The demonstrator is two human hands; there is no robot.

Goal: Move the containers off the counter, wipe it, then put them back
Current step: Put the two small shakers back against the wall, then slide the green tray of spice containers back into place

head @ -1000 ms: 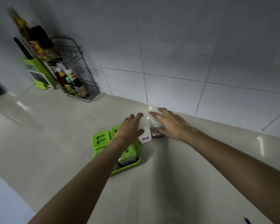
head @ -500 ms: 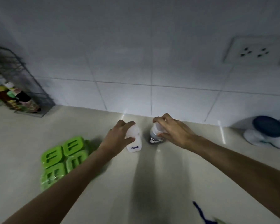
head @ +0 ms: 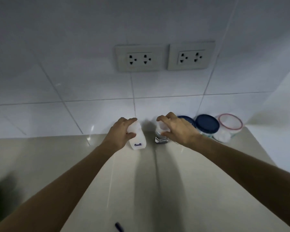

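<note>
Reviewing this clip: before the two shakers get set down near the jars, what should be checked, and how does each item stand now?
1. Left hand grips the salt shaker: ok.
2. Right hand grips the second shaker: ok.
3. Shakers apart from each other: ok.
4. Shakers lifted clear of the counter: cannot tell.
5. Bare counter left of the blue-lidded jars: ok.
6. Caps closed: cannot tell, fingers cover them.
</note>
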